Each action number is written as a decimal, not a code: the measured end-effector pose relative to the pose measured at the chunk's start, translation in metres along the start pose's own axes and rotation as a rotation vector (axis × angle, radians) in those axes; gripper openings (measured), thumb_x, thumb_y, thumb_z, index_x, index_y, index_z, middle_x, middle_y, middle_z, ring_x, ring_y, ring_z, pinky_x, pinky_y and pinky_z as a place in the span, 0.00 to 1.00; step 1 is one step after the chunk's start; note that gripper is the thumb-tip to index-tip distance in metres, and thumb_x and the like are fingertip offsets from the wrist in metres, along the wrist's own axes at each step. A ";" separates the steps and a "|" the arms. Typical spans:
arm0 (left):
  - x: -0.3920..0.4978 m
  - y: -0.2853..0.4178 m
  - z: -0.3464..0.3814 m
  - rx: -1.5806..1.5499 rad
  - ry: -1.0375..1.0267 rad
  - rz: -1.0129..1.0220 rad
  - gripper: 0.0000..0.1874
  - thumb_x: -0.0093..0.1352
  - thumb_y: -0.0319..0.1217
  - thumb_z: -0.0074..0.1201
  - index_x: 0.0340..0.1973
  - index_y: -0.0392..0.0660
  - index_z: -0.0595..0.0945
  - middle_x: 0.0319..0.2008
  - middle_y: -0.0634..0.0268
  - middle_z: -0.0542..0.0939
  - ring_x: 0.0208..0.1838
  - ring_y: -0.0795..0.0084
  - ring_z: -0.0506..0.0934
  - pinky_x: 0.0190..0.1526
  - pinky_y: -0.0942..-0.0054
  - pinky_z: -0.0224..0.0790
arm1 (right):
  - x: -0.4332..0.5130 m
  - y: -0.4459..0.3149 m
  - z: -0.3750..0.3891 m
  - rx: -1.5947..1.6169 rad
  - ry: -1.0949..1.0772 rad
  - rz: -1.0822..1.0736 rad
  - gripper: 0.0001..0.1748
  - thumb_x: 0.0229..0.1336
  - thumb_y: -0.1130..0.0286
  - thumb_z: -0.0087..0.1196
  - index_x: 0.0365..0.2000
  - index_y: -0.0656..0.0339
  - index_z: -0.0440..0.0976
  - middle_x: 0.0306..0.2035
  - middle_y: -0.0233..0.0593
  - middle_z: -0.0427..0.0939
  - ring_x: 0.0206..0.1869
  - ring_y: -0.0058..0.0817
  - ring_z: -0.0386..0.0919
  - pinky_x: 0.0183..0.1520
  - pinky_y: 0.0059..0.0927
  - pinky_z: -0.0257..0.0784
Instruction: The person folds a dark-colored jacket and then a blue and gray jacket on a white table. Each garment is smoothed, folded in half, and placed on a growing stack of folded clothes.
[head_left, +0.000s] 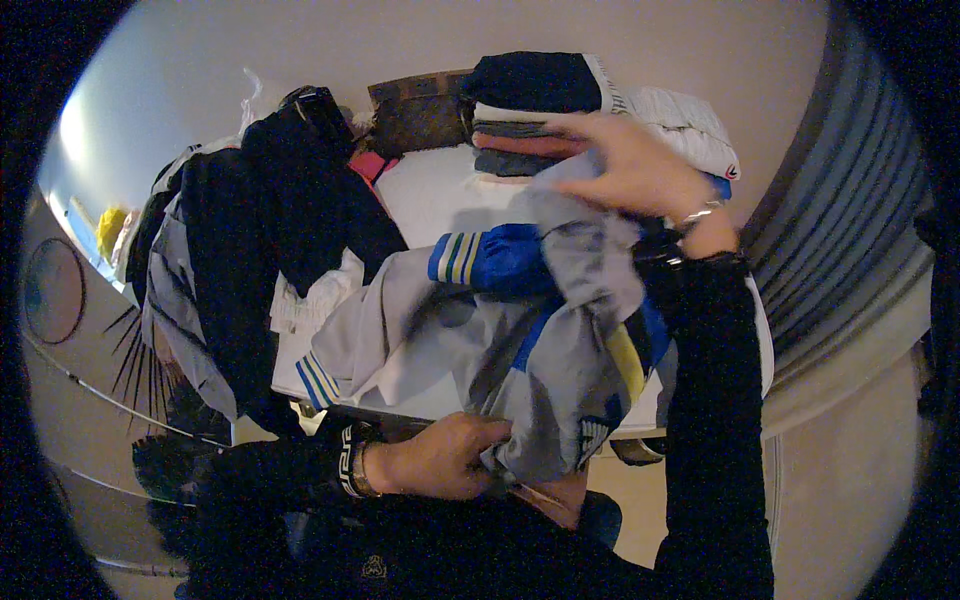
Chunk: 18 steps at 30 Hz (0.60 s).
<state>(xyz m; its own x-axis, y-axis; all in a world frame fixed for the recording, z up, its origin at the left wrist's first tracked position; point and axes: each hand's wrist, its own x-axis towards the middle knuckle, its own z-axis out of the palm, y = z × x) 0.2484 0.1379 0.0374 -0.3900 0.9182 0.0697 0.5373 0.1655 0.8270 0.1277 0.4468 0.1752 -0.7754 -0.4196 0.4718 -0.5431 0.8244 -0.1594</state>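
Note:
A grey sweatshirt (555, 375) with blue sleeve panels, a yellow patch and striped cuffs is bunched over a white table. My left hand (442, 454) is closed on its near edge, low in front of my body. My right hand (630, 169), blurred, is at the far end of the garment with fingers and thumb spread about the grey cloth. Whether it grips that cloth cannot be told. One striped cuff (321, 381) hangs at the table's near edge, and a blue sleeve end (487, 259) lies across the middle.
Behind my right hand stands a stack of folded clothes (525, 142), with a white folded garment (686, 127) beside it. Dark clothes (292, 202) are heaped on the left, near a crumpled white cloth (319, 296). A brown box (420, 112) sits at the back. A grey curtain (840, 225) hangs at right.

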 end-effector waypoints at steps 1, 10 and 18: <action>0.000 0.000 0.000 0.042 -0.020 -0.016 0.15 0.54 0.25 0.57 0.37 0.38 0.75 0.29 0.45 0.78 0.38 0.37 0.77 0.37 0.51 0.70 | 0.011 -0.005 0.023 0.031 -0.028 -0.175 0.41 0.46 0.51 0.67 0.59 0.61 0.69 0.58 0.53 0.73 0.60 0.45 0.72 0.63 0.37 0.67; 0.003 0.001 0.010 0.072 0.002 0.103 0.13 0.55 0.27 0.57 0.36 0.39 0.76 0.31 0.46 0.79 0.38 0.39 0.78 0.38 0.50 0.71 | 0.012 -0.065 0.137 0.169 -0.300 -0.423 0.63 0.40 0.59 0.72 0.72 0.54 0.44 0.66 0.51 0.64 0.63 0.47 0.69 0.62 0.50 0.65; 0.010 0.010 0.006 0.118 -0.100 0.033 0.15 0.56 0.31 0.58 0.37 0.40 0.78 0.32 0.46 0.81 0.38 0.41 0.79 0.38 0.51 0.73 | 0.015 -0.078 0.127 0.186 -0.537 -0.347 0.36 0.42 0.60 0.64 0.57 0.48 0.73 0.34 0.52 0.81 0.39 0.53 0.79 0.42 0.48 0.74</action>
<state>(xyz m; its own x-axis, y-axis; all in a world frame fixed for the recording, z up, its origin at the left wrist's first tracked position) 0.2549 0.1508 0.0432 -0.2979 0.9540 0.0349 0.6346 0.1706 0.7538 0.1177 0.3278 0.0850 -0.5722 -0.8194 0.0331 -0.7994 0.5483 -0.2457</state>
